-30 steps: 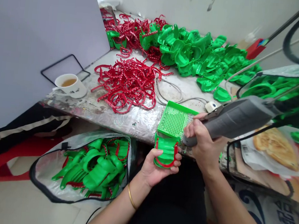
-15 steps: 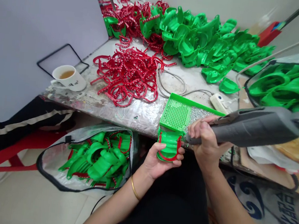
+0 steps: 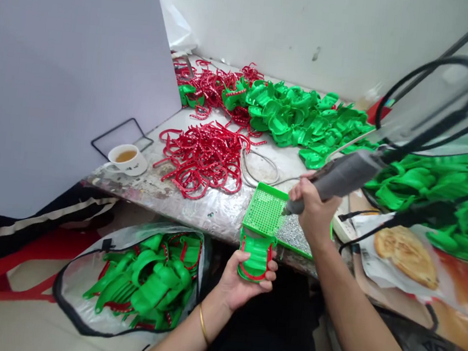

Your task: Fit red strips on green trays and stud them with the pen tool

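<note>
My left hand is closed around a green plastic piece with a red band, held just below the table's front edge. My right hand grips a grey power screwdriver, its tip pointing down at a green perforated tray that holds a heap of small silver screws. The tool's tip sits above the tray, apart from the piece in my left hand.
Red bands and green shells lie piled on the foil-covered table. A cup of tea stands at the left edge. A bag of assembled green pieces sits on the floor. Flatbread and cables lie at the right.
My right hand has lifted the screwdriver from the green piece up to the screw tray. My left hand keeps holding the piece. The view has tilted up.
</note>
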Available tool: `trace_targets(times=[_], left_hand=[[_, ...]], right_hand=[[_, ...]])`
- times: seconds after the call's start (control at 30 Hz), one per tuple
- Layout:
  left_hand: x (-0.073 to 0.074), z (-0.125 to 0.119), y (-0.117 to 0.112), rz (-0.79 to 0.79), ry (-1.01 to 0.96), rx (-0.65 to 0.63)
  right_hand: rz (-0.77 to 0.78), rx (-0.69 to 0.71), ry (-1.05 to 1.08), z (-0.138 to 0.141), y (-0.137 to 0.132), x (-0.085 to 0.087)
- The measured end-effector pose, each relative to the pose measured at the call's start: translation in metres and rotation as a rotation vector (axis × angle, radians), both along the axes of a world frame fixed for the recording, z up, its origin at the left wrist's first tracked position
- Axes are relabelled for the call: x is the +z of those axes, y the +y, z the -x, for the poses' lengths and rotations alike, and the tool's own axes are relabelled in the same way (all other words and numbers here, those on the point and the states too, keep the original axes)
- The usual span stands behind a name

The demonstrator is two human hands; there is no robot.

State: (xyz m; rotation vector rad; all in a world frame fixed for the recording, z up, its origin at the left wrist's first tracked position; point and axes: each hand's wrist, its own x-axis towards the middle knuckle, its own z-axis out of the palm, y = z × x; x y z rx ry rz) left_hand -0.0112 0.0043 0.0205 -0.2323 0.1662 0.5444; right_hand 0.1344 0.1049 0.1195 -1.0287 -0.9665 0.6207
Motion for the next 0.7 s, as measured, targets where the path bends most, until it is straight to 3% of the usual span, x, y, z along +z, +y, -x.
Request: trace_targets(times=[0.13, 0.23, 0.4, 0.7], left_hand=[[-0.003, -0.005, -0.001, -0.016, -0.001, -0.034], [-0.005, -0.007, 0.000, -0.025, 0.000, -0.045], [-0.008, -0.007, 0.001, -0.019, -0.002, -0.058], [-0.013, -0.007, 0.001, -0.009, -0.019, -0.061]], right_hand=[[0.039, -0.091, -0.064, -0.009, 0.044, -0.018], [0.066, -0.130, -0.072, -0.013, 0.062, -0.036], [0.091, -0.165, -0.076, -0.014, 0.072, -0.053], [0.119, -0.187, -0.080, -0.013, 0.074, -0.059]])
